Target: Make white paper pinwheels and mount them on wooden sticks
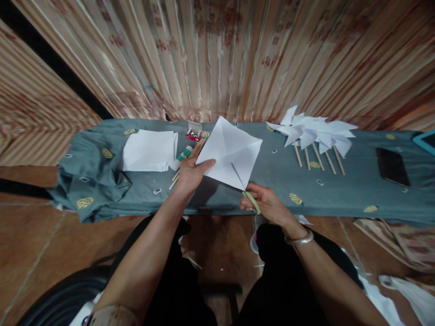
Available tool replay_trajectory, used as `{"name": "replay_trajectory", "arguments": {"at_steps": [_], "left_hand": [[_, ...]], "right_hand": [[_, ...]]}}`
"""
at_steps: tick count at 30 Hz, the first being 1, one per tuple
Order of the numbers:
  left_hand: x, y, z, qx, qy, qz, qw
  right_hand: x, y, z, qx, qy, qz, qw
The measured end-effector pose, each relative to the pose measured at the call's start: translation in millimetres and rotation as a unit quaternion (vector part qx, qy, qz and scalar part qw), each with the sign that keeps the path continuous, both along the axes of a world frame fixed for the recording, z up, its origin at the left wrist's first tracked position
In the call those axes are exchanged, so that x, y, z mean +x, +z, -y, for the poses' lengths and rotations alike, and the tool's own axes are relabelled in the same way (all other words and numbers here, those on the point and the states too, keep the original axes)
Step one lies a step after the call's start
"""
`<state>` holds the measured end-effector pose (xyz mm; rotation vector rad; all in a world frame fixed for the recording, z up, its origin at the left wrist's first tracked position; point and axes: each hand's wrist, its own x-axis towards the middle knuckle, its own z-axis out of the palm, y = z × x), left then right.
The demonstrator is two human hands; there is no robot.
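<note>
A square sheet of white paper (228, 147) with crossing creases is held over the cloth-covered table. My left hand (193, 174) pinches its left edge, thumb on top and fingers beneath. Gripped in my right hand (267, 203) is a pair of scissors (252, 202) with pale green handles. One blade lies over the paper at its near corner, pointing inward; the other is hidden underneath. Partly behind my left hand lie wooden sticks (197, 149) and a green and white tube (183, 155).
A stack of white paper (149, 151) lies at left, and a small red box (193, 132) of metal bits stands behind the sticks. Several paper pinwheels (314, 131) on sticks and a dark phone (392, 166) lie at right. A curtain (217, 59) hangs behind the table (217, 199).
</note>
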<state>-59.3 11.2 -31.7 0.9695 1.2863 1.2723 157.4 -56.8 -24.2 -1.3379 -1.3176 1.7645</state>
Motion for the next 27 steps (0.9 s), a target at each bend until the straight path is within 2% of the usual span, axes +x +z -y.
{"name": "replay_trajectory", "arguments": {"at_steps": [22,27], "left_hand": [[3,7.2,5,-0.014,-0.008,0.003,1.000],[4,11.6,6,-0.021,0.014,-0.001,1.000]], "right_hand": [[-1,-2.6,-1,0.006,-0.016,-0.018,1.000],[-3,-0.4,-3,0.004,-0.024,-0.039,0.999]]}}
